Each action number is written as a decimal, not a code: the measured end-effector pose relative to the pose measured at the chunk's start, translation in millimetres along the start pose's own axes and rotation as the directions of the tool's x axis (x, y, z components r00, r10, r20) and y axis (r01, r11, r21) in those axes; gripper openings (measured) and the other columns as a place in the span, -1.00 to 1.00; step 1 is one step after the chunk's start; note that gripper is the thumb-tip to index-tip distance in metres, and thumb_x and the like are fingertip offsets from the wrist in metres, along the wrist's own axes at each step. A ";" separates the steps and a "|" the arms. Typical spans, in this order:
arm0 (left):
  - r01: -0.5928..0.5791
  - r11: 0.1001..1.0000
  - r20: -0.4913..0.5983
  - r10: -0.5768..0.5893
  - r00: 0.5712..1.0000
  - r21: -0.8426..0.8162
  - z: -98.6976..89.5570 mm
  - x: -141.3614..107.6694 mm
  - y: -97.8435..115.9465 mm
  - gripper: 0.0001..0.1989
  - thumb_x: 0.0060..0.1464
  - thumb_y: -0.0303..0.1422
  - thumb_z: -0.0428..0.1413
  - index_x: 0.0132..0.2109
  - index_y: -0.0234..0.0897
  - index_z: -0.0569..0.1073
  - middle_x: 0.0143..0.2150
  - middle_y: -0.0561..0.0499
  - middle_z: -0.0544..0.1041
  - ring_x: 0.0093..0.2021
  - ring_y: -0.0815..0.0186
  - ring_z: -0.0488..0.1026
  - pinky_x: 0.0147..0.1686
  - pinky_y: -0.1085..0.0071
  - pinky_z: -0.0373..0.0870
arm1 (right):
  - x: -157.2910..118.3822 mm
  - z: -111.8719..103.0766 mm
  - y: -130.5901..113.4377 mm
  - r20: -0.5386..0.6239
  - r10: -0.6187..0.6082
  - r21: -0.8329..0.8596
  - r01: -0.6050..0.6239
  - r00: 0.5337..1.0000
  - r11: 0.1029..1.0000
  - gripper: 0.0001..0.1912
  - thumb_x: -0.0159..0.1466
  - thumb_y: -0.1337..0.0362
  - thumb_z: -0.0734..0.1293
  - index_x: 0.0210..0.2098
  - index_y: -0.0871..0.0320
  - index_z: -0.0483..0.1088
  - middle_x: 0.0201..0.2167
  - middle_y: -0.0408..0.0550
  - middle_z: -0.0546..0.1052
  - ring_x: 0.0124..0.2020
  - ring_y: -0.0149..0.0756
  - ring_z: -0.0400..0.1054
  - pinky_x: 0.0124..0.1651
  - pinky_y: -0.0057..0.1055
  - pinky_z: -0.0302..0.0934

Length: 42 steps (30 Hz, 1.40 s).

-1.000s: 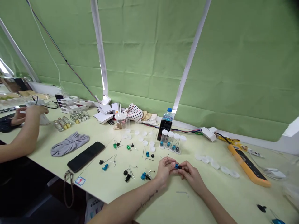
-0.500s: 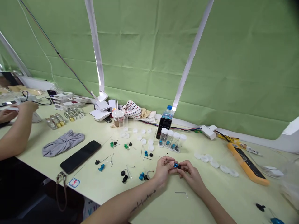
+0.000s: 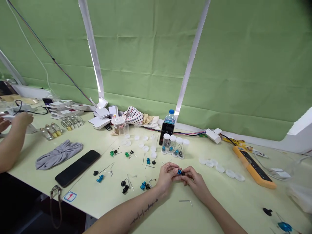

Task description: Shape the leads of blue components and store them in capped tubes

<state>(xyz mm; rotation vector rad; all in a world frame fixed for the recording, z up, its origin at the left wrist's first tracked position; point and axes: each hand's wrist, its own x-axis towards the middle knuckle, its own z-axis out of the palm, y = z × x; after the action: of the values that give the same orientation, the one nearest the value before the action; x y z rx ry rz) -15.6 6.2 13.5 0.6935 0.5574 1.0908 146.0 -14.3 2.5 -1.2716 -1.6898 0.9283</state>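
My left hand (image 3: 167, 178) is closed around a small blue metal fitting (image 3: 179, 172) above the table. Fingers of my right hand (image 3: 196, 182) pinch a small black piece (image 3: 183, 173) against the blue one; how the two join is too small to make out. On the table below my hands lies an L-shaped hex key (image 3: 186, 201). To their left rest a blue fitting (image 3: 143, 185), a black fitting (image 3: 125, 189) and a black disc-headed piece (image 3: 123, 183), with thin keys beside them. Behind my hands stand several clear tubes with white caps (image 3: 172, 138), holding small blue and black parts.
A phone with a running timer (image 3: 167, 129) leans on a water bottle (image 3: 171, 117). White caps (image 3: 220, 168) and an orange multimeter (image 3: 254, 167) lie right. Left are a black phone (image 3: 78, 167), a grey cloth band (image 3: 59, 154) and another person's arm (image 3: 14, 143).
My view has turned slightly right, so the table's things sit further left in the picture. Both hands keep the same hold on the blue and black pieces.
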 end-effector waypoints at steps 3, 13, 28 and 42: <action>0.008 1.000 -0.002 -0.008 1.000 -0.004 -0.2 0.2 0.1 -0.68 -0.16 -0.30 0.26 -0.28 -0.39 0.38 -0.30 -0.15 0.48 -0.32 0.24 0.48 -0.17 0.15 0.43 | 0.1 0.0 2.7 -0.008 -0.003 -0.004 0.003 1.000 1.000 -0.71 0.23 0.00 0.21 -0.30 0.10 0.19 -0.56 -0.17 0.40 -0.55 -0.36 0.32 -0.45 -0.42 0.21; 0.006 1.000 0.010 -0.006 1.000 -0.009 0.0 -0.9 0.3 -0.68 -0.17 -0.31 0.27 -0.28 -0.39 0.39 -0.29 -0.14 0.48 -0.29 0.24 0.48 -0.16 0.16 0.43 | -0.7 -0.8 4.5 -0.006 -0.005 -0.034 0.005 1.000 0.999 -0.75 0.24 0.03 0.21 -0.30 0.09 0.19 -0.58 -0.19 0.42 -0.56 -0.35 0.32 -0.45 -0.42 0.18; 0.013 1.000 0.042 -0.013 0.999 -0.008 -0.2 0.9 -0.5 -0.67 -0.15 -0.28 0.26 -0.26 -0.39 0.38 -0.28 -0.14 0.49 -0.34 0.26 0.49 -0.18 0.19 0.43 | -2.4 -0.9 -1.4 -0.030 -0.017 -0.047 0.015 0.999 0.999 -0.72 0.25 0.00 0.18 -0.22 0.08 0.20 -0.59 -0.19 0.40 -0.55 -0.34 0.33 -0.43 -0.40 0.21; 0.014 1.000 0.049 -0.013 0.999 -0.026 -3.5 1.4 -1.8 -0.68 -0.16 -0.33 0.27 -0.27 -0.39 0.38 -0.29 -0.13 0.49 -0.30 0.25 0.48 -0.19 0.21 0.44 | -3.7 -0.1 4.9 -0.012 -0.028 0.037 0.028 1.000 0.999 -0.73 0.25 0.03 0.20 -0.25 0.09 0.16 -0.56 -0.15 0.46 -0.54 -0.34 0.34 -0.42 -0.41 0.20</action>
<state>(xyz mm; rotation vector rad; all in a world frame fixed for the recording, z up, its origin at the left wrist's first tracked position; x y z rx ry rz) -16.5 7.8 9.7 0.6913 0.5044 1.0643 148.6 -16.8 -2.4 -1.2232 -1.6694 0.9298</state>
